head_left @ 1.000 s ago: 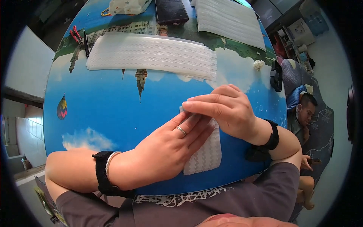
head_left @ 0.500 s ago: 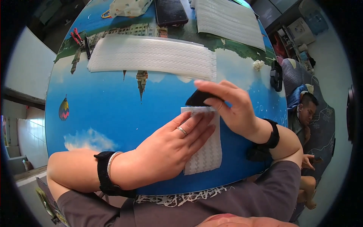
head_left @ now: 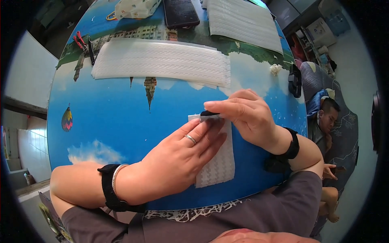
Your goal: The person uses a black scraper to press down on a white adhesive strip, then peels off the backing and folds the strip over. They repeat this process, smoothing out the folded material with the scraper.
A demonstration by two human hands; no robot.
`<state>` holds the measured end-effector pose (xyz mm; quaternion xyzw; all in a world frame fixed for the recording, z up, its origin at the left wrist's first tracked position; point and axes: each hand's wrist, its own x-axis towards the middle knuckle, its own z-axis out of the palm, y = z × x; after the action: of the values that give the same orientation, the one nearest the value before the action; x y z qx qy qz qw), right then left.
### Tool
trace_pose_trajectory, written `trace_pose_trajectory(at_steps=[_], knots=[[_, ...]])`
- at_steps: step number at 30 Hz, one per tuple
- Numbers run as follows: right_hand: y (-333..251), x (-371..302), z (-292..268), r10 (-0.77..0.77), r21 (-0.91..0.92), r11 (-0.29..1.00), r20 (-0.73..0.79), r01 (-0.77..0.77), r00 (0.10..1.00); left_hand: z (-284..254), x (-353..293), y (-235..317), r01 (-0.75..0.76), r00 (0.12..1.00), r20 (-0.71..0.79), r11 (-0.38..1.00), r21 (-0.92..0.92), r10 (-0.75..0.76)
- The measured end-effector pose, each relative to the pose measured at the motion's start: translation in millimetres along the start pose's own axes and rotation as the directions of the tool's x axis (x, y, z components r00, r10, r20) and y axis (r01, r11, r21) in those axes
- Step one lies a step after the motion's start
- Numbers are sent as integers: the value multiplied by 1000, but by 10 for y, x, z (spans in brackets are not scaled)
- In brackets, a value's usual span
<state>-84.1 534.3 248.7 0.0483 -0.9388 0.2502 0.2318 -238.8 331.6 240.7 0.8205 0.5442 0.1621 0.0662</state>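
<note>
A narrow white embossed strip (head_left: 221,170) lies on the blue printed tabletop in front of me. My left hand (head_left: 190,150), with a ring on one finger, lies flat across its upper part, fingers stretched out. Beside those fingertips, my right hand (head_left: 247,115) pinches a small flat black piece (head_left: 208,114) at the strip's far end. Much of the black piece is hidden by my right fingers. Black bands circle both my wrists.
Beyond my hands lies a stack of long white embossed strips (head_left: 162,60). More white sheets (head_left: 245,24), a phone (head_left: 181,13) and a patterned bag (head_left: 135,8) are farther back. Red-handled pliers (head_left: 80,40) rest at left, a black strap (head_left: 294,81) at right. Another person (head_left: 329,113) is off to the right.
My right hand has tilted and brought the black piece down onto the strip's far end, so less of it shows. My left hand stays on the strip, shifted slightly left.
</note>
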Motion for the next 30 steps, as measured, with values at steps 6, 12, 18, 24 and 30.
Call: trace_pose_trajectory(at_steps=[6, 12, 18, 24, 30], knots=[[53, 30, 86, 136, 143, 983, -157, -113, 978, -14, 20, 4, 25, 1000, 0, 1000, 2, -25], [23, -18, -6, 90, -12, 996, 51, -90, 995, -20, 25, -4, 21, 1000, 16, 999, 25, -22], [41, -53, -17, 221, 206, 954, -1, -216, 975, -38, 31, 0, 32, 999, 18, 999, 20, -32], [64, -41, -38, 210, 124, 967, 98, -221, 973, -43, 26, -17, 32, 999, 39, 999, 24, -33], [85, -58, -26, 354, 375, 879, -95, -296, 930, -81, 37, 16, 59, 998, -1, 991, 124, -59]])
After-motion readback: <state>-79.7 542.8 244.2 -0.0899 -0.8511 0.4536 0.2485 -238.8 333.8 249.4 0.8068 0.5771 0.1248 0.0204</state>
